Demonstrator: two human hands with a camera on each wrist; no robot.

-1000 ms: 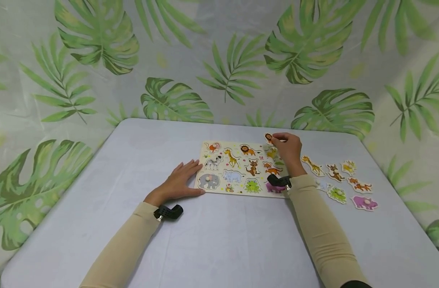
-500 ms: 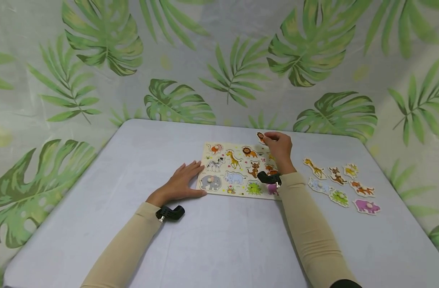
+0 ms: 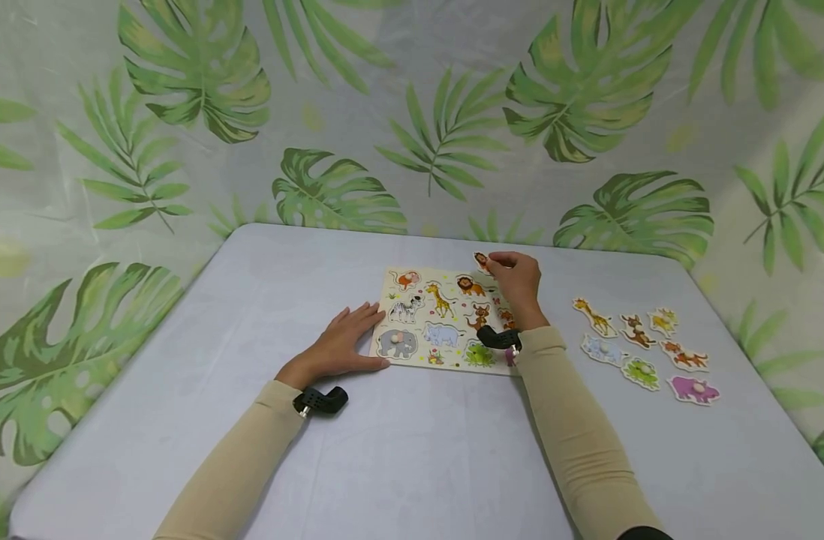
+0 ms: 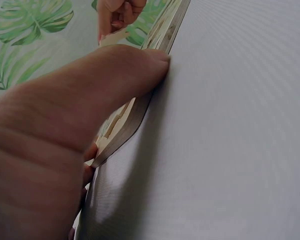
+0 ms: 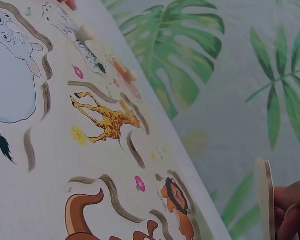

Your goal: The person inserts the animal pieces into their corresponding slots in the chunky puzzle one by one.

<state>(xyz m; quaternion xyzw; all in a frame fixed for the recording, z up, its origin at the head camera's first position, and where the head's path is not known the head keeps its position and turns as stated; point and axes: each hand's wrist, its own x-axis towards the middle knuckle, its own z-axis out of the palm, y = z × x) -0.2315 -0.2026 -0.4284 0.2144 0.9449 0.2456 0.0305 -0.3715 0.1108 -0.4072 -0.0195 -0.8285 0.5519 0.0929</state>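
Observation:
My right hand (image 3: 516, 281) pinches a wooden lion puzzle piece (image 3: 481, 262) above the far edge of the animal puzzle board (image 3: 452, 362). In the right wrist view the piece shows edge-on as a pale wooden slab (image 5: 264, 200), near the board's printed lion recess (image 5: 177, 200). My left hand (image 3: 341, 341) lies at the board's left side, fingers extended, its thumb along the front corner. The left wrist view shows that thumb (image 4: 155, 62) against the board's wooden edge. Elephant (image 3: 395, 343), zebra (image 3: 405, 309) and monkey (image 3: 407, 280) pieces sit in the board. My right forearm hides the board's right side.
Several loose knobbed pieces lie on the white table (image 3: 385, 465) right of the board: giraffe (image 3: 593, 317), kangaroo (image 3: 636, 330), a yellow animal (image 3: 663, 321), tiger (image 3: 685, 355), blue rhino (image 3: 604, 349), frog (image 3: 640, 373) and purple hippo (image 3: 694, 390). A leaf-patterned cloth (image 3: 452, 210) hangs behind.
My right hand has moved left with the lion piece, along the board's far edge toward the lion recess. My left hand has stayed at the board's left side.

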